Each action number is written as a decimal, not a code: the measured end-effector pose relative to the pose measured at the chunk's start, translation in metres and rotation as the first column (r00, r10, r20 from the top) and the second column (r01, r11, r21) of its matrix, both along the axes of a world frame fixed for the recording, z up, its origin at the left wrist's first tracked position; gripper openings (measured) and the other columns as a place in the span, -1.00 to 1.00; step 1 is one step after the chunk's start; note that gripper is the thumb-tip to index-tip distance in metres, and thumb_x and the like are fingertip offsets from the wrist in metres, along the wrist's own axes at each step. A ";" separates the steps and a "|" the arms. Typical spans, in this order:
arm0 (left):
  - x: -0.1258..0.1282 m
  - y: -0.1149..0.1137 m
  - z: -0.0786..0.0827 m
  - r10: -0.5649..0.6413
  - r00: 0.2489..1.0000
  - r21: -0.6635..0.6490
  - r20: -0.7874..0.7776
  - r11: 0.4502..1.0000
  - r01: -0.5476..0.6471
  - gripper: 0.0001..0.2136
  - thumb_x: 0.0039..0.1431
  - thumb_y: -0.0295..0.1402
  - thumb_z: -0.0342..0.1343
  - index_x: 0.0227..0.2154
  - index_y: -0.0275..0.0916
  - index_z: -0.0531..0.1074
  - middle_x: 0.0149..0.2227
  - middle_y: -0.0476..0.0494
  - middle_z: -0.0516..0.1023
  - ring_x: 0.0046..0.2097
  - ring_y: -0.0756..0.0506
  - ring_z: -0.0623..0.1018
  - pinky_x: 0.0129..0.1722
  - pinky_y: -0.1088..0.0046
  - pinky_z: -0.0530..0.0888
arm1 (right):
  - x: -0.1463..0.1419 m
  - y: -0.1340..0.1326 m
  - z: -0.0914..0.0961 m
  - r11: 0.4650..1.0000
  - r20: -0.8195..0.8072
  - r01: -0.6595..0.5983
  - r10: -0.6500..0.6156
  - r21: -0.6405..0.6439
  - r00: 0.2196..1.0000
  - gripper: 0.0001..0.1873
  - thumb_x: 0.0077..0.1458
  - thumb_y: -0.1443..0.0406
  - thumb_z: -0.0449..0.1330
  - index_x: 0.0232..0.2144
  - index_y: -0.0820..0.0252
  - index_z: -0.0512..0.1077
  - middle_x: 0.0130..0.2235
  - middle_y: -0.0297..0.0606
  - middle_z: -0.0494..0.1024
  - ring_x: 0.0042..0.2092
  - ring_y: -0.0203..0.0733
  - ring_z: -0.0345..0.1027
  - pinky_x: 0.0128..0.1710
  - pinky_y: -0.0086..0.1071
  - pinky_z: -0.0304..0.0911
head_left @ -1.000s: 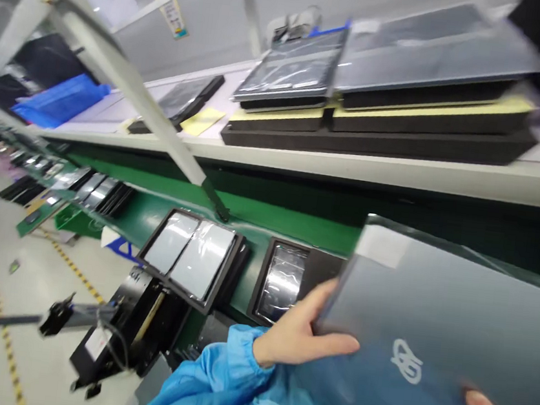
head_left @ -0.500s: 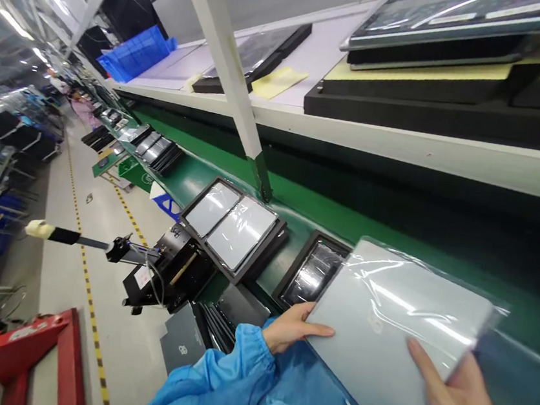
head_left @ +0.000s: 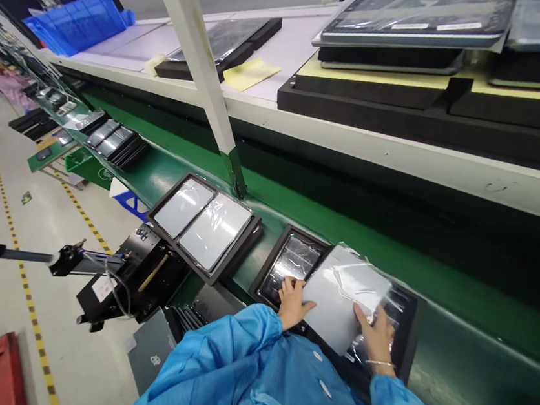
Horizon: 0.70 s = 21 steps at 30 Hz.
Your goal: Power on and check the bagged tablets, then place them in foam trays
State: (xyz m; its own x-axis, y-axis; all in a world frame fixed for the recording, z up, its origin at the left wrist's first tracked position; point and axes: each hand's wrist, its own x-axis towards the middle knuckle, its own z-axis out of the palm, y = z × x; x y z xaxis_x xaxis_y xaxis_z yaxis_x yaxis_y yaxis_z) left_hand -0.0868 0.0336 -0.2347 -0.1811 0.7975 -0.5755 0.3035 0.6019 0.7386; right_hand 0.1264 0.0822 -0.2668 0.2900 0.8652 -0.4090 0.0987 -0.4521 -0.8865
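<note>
A silver tablet (head_left: 344,295) in clear plastic film lies tilted over the right part of a black foam tray (head_left: 410,339). My right hand (head_left: 378,338) grips its right edge, thumb on the top face and fingers at the side. At the tablet's lower left corner is my left hand (head_left: 291,306): its thumb points to the corner, and its other fingers are spread over a dark, film-covered tablet (head_left: 295,260) in the tray's left compartment. The tablet partly covers the right compartment, where dark film-wrapped contents show at the edge.
To the left, another foam tray (head_left: 251,233) holds two silver tablets. Dark panels (head_left: 150,348) stand below the bench edge, near a black machine (head_left: 144,279). Overhead, a shelf (head_left: 356,134) carries wrapped tablets and a blue bin (head_left: 78,21). A post (head_left: 203,58) rises behind the bench.
The silver tablet has moved down and away from me, onto the foam tray. My left hand's fingers have come off its edge and spread; my right hand still grips it. The view has shifted right.
</note>
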 end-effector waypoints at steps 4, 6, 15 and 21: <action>0.004 0.006 -0.013 0.104 0.994 -0.058 0.047 0.993 -0.101 -0.07 -0.12 -0.23 0.48 0.29 -0.40 0.18 0.34 -0.59 0.12 0.40 -0.51 0.07 0.40 -0.07 -0.02 | -0.005 0.006 -0.007 1.000 0.025 -0.015 0.015 -0.027 1.000 0.10 -0.49 -0.16 0.48 0.12 0.15 0.39 0.10 -0.02 0.48 0.27 0.41 0.22 0.31 0.12 0.18; 0.005 0.006 -0.017 0.168 0.976 -0.085 0.136 0.984 -0.158 -0.09 -0.31 -0.20 0.58 0.14 -0.42 0.33 0.26 -0.61 0.26 0.35 -0.53 0.20 0.37 -0.02 0.09 | -0.005 0.001 -0.004 0.997 -0.024 -0.056 0.055 -0.052 0.998 0.03 -0.43 -0.17 0.45 0.11 0.09 0.38 0.03 -0.12 0.52 0.16 0.32 0.37 0.21 0.07 0.33; -0.018 -0.008 0.018 0.583 0.543 -0.104 0.605 0.734 -0.672 -0.35 -0.51 -0.18 0.57 -0.22 -0.25 0.54 -0.19 -0.19 0.60 -0.10 -0.30 0.60 -0.01 0.16 0.49 | -0.032 -0.018 0.041 0.977 -0.218 -0.207 0.190 -0.057 0.957 -0.26 -0.25 -0.13 0.46 -0.01 -0.05 0.47 -0.05 -0.18 0.58 0.08 0.28 0.49 0.16 0.11 0.43; -0.084 -0.034 0.076 0.686 0.264 0.022 0.678 0.340 -0.940 -0.54 -0.27 -0.26 0.40 -0.19 -0.28 0.59 -0.28 -0.14 0.62 -0.26 -0.14 0.58 -0.23 0.40 0.46 | -0.107 -0.009 0.070 0.924 -0.349 -0.379 0.373 0.052 0.860 0.03 -0.15 -0.10 0.53 0.31 -0.02 0.30 0.26 -0.17 0.43 0.30 0.17 0.31 0.34 -0.05 0.24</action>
